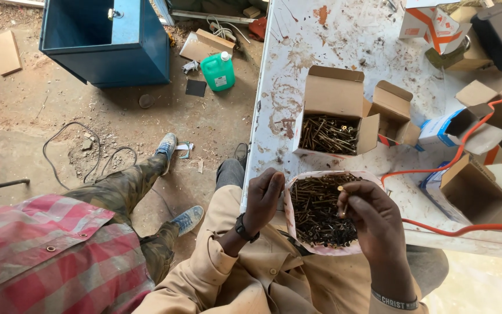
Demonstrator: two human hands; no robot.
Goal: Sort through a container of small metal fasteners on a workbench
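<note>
A pale round bowl (293,215) full of dark screws (321,212) sits at the near edge of the white table (344,40). My left hand (262,197) grips the bowl's left rim. My right hand (373,218) is over the bowl's right side and pinches a single screw (342,200) between thumb and fingers, its head pointing up. Just beyond the bowl stands an open cardboard box (335,93) holding more long screws (327,135).
Several open cardboard boxes (466,186) and an orange cable (472,134) lie on the stained table's right side. Another person in a red plaid shirt (47,256) sits at my left. A blue metal box (106,40) and a green jug (218,71) stand on the dirt floor.
</note>
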